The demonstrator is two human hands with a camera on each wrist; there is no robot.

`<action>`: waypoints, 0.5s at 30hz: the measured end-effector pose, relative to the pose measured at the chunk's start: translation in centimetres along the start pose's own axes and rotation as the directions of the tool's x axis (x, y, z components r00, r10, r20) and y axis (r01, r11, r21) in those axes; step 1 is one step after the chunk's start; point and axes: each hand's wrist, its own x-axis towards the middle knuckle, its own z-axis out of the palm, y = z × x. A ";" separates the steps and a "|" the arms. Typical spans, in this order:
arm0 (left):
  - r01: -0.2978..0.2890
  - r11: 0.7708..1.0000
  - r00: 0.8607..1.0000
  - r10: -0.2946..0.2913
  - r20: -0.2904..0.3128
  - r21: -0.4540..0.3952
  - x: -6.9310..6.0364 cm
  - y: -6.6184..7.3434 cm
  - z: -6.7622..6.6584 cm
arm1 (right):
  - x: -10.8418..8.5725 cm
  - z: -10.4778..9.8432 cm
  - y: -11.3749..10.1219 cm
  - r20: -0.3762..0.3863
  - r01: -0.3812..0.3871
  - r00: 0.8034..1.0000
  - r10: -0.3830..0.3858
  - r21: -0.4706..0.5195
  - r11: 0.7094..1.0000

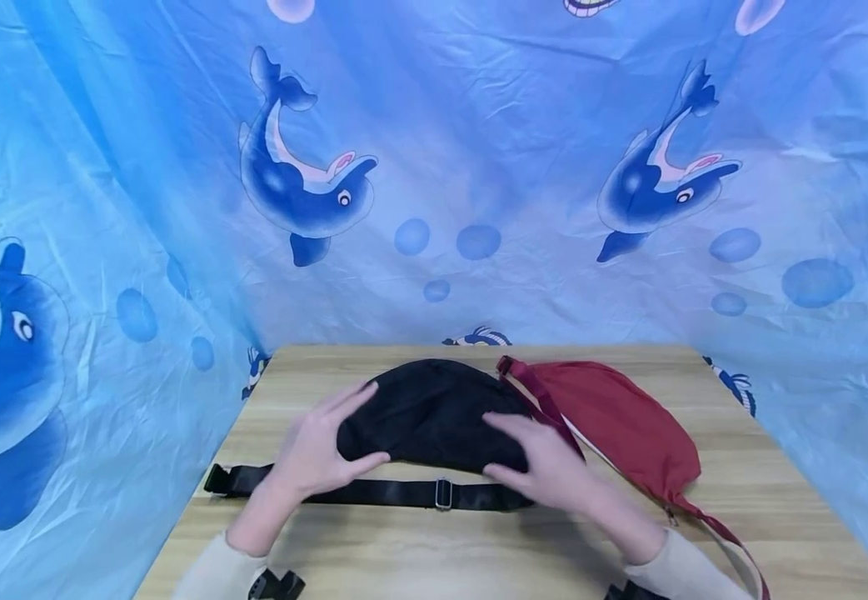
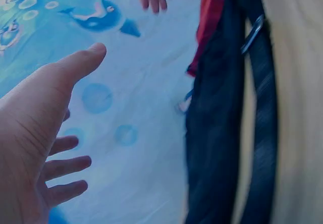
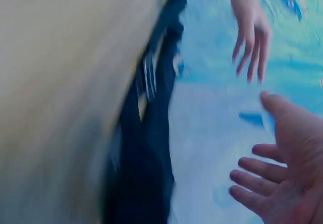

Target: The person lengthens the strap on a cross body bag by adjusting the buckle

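A black waist bag [image 1: 434, 417] lies flat on the wooden table, its curved edge toward the back. Its black strap [image 1: 374, 492] runs along the front side, with a buckle at the left end and a metal slider [image 1: 444, 494]. My left hand [image 1: 321, 442] hovers over the bag's left end, thumb and fingers spread. Over the right end is my right hand [image 1: 542, 458], also with spread fingers. Both wrist views show the left hand [image 2: 45, 133] and right hand [image 3: 277, 168] raised above the bag, holding nothing.
A red waist bag [image 1: 621, 417] lies to the right, its strap end reaching the black bag's right side and its other strap trailing toward the front right. The wooden table [image 1: 419, 550] is bordered by a blue dolphin-print curtain [image 1: 434, 150] behind and at both sides.
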 end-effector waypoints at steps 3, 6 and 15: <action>0.020 0.996 0.998 -0.015 0.060 -0.088 -0.4 0.6 1.9 | 0.8 2.9 -1.4 0.097 0.035 0.994 -0.041 0.059 0.998; 0.031 0.990 0.990 -0.012 0.140 -0.134 -0.7 1.0 4.2 | 1.3 5.6 -2.2 0.214 0.031 0.976 -0.047 0.079 0.996; 0.059 0.988 0.946 -0.010 0.323 -0.143 -1.5 1.5 8.2 | 2.1 9.4 -3.0 0.277 0.045 0.961 -0.024 -0.070 0.997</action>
